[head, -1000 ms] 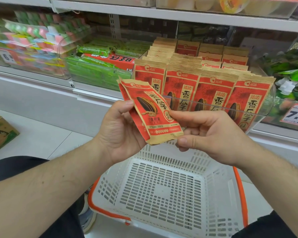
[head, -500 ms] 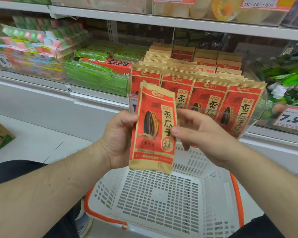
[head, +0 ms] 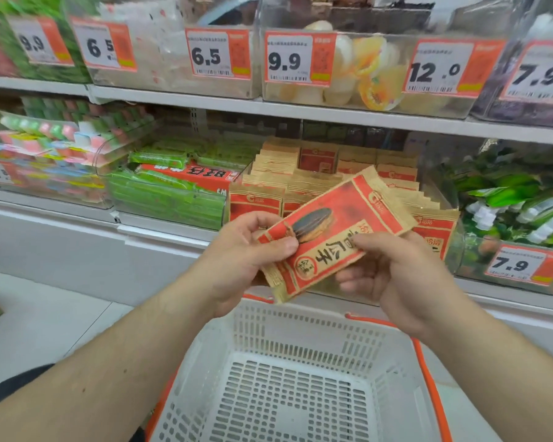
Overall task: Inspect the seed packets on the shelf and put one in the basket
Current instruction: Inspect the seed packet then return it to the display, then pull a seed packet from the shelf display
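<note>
The sunflower seed packet [head: 336,231] has been turned from upright half a second ago to a steep slant, its top corner now up to the right and its bottom corner down to the left, printed face toward the camera. The left hand [head: 249,250] pinches its lower left end, thumb on the front; the right hand [head: 393,269] grasps its lower edge from the right, thumb on the print. The view has also tipped upward, so the upper shelf's price tags now show. This looks like the inspection carrying on, with the drop into the basket not yet done.

The packet hangs in front of the clear shelf bin [head: 454,247] that holds the rows of matching seed packets [head: 326,161], and above the far rim of the white shopping basket [head: 300,339], whose visible interior holds nothing. To the left, another clear bin holds green wrapped snacks [head: 160,193].
</note>
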`<state>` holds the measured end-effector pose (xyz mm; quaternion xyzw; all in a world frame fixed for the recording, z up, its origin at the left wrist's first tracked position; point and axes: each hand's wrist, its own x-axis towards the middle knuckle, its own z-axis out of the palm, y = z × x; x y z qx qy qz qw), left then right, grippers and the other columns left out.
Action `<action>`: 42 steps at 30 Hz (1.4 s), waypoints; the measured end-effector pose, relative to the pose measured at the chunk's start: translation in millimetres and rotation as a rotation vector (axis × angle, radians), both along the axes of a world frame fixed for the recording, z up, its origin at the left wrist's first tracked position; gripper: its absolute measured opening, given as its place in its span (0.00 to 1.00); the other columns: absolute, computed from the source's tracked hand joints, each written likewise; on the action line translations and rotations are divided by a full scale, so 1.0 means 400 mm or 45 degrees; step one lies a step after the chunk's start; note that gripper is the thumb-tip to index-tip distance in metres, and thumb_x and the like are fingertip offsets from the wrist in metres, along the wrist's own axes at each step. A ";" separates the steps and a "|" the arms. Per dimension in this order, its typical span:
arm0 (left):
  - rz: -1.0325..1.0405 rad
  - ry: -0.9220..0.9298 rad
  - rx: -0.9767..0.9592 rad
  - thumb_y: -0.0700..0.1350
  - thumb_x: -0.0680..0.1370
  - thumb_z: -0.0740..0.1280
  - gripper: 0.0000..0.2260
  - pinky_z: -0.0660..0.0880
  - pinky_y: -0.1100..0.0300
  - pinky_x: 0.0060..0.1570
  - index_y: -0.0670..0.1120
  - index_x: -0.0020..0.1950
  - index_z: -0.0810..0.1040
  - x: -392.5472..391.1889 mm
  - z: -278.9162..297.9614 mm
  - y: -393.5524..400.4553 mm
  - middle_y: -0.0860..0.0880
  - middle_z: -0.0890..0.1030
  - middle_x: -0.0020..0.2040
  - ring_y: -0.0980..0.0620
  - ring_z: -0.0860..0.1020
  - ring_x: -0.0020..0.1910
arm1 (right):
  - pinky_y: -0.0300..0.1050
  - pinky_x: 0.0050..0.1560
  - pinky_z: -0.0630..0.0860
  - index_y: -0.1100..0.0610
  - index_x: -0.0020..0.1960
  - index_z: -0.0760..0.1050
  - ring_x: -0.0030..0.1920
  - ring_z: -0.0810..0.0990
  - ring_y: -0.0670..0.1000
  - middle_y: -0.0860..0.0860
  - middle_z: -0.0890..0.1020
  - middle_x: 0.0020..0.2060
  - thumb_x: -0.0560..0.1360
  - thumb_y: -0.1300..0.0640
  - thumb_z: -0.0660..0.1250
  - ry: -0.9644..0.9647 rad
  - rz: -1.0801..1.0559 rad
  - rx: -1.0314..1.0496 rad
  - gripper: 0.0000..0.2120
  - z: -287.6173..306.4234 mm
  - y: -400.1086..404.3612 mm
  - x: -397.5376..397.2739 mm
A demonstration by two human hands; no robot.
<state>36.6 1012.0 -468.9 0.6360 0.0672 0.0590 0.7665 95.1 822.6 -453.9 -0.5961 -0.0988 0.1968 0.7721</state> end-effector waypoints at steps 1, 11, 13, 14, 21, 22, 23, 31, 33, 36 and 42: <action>0.045 -0.036 0.018 0.37 0.69 0.73 0.13 0.78 0.60 0.29 0.46 0.49 0.75 0.018 0.020 -0.004 0.52 0.83 0.34 0.54 0.81 0.30 | 0.41 0.23 0.78 0.65 0.52 0.75 0.23 0.80 0.52 0.59 0.83 0.31 0.78 0.66 0.63 0.055 -0.012 0.046 0.04 0.013 0.000 0.011; 0.531 -0.160 1.396 0.60 0.76 0.69 0.24 0.75 0.53 0.49 0.52 0.66 0.67 0.239 0.166 0.020 0.55 0.77 0.58 0.51 0.79 0.51 | 0.47 0.36 0.84 0.58 0.58 0.73 0.39 0.87 0.58 0.59 0.85 0.43 0.82 0.61 0.60 0.134 -0.338 0.333 0.06 0.153 0.021 0.180; 0.445 -0.071 1.692 0.68 0.76 0.61 0.29 0.72 0.48 0.59 0.52 0.70 0.67 0.268 0.168 0.026 0.51 0.74 0.66 0.47 0.75 0.62 | 0.49 0.41 0.85 0.58 0.60 0.72 0.43 0.87 0.59 0.60 0.85 0.49 0.82 0.61 0.61 0.065 -0.405 0.256 0.07 0.156 0.038 0.220; 0.324 0.021 1.765 0.70 0.76 0.56 0.31 0.69 0.44 0.65 0.52 0.73 0.65 0.283 0.166 0.029 0.49 0.72 0.70 0.46 0.72 0.67 | 0.48 0.41 0.84 0.58 0.60 0.72 0.44 0.87 0.58 0.60 0.85 0.49 0.82 0.61 0.62 0.011 -0.433 0.196 0.07 0.154 0.046 0.238; -0.332 0.267 1.889 0.75 0.73 0.56 0.38 0.65 0.49 0.70 0.59 0.78 0.59 0.319 0.173 0.061 0.54 0.65 0.77 0.49 0.66 0.74 | 0.66 0.57 0.79 0.63 0.45 0.80 0.51 0.84 0.65 0.60 0.86 0.46 0.75 0.56 0.70 -0.512 -0.353 -0.626 0.09 0.156 0.086 0.353; -0.364 0.252 1.874 0.74 0.73 0.58 0.37 0.67 0.51 0.69 0.59 0.78 0.60 0.317 0.173 0.066 0.54 0.66 0.76 0.50 0.66 0.73 | 0.71 0.57 0.77 0.65 0.46 0.79 0.52 0.82 0.69 0.63 0.85 0.47 0.72 0.53 0.70 -0.560 -0.310 -0.757 0.13 0.156 0.091 0.366; -0.391 0.244 1.868 0.74 0.73 0.60 0.36 0.68 0.50 0.68 0.59 0.77 0.61 0.316 0.171 0.071 0.54 0.67 0.76 0.50 0.66 0.73 | 0.71 0.56 0.77 0.65 0.46 0.79 0.51 0.82 0.69 0.65 0.84 0.47 0.73 0.53 0.70 -0.618 -0.266 -0.872 0.14 0.153 0.097 0.379; -0.503 0.266 1.960 0.73 0.74 0.59 0.34 0.68 0.49 0.68 0.60 0.76 0.60 0.305 0.171 0.073 0.52 0.67 0.74 0.48 0.67 0.72 | 0.42 0.38 0.70 0.49 0.40 0.81 0.40 0.77 0.49 0.48 0.81 0.37 0.78 0.55 0.68 -0.886 0.119 -1.477 0.09 0.123 0.167 0.471; -0.506 0.274 1.983 0.73 0.73 0.58 0.35 0.67 0.49 0.69 0.60 0.76 0.61 0.301 0.169 0.080 0.52 0.66 0.76 0.48 0.66 0.73 | 0.41 0.46 0.70 0.48 0.49 0.83 0.47 0.79 0.50 0.47 0.82 0.43 0.77 0.52 0.70 -0.923 0.152 -1.590 0.04 0.116 0.181 0.488; -0.494 0.277 1.972 0.73 0.73 0.59 0.35 0.66 0.49 0.70 0.59 0.76 0.62 0.302 0.167 0.082 0.53 0.66 0.76 0.49 0.65 0.74 | 0.41 0.52 0.74 0.51 0.53 0.84 0.47 0.80 0.49 0.46 0.82 0.42 0.77 0.52 0.70 -1.150 -0.023 -1.620 0.08 0.105 0.194 0.516; -0.466 0.271 1.936 0.72 0.73 0.60 0.34 0.68 0.49 0.69 0.58 0.76 0.63 0.303 0.165 0.076 0.53 0.68 0.74 0.49 0.66 0.72 | 0.46 0.38 0.78 0.57 0.48 0.84 0.40 0.80 0.53 0.51 0.83 0.40 0.77 0.56 0.67 -1.146 -0.135 -1.963 0.08 0.075 0.236 0.567</action>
